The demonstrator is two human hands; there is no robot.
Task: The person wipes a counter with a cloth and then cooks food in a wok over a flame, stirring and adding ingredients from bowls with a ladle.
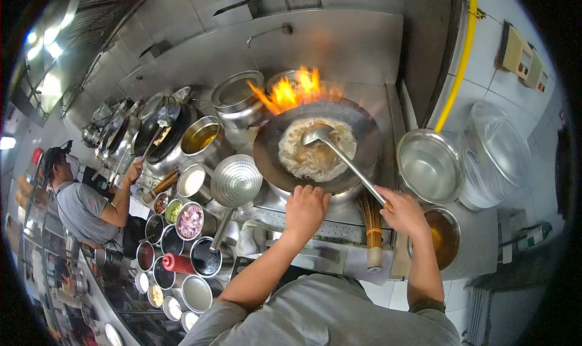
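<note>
Far flames (pixel 296 93), spreading, could burn the left hand (pixel 308 211), curled at the wok (pixel 268 145), grip unclear; right hand (pixel 406 213) clasps ladle (pixel 350 163).

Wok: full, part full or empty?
Part full: frothy liquid covers the bottom of the wok, while its dark sides show bare.

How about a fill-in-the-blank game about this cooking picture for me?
1. The cook's right hand is holding a long metal ____ over the wok.
2. Bright orange ____ leap up behind the wok.
3. The metal strainer to the left of the wok is full of little round ____.
4. The squeeze bottle lying among the pots and bowls is coloured ____.

Missing words: ladle; flames; holes; red.
</note>
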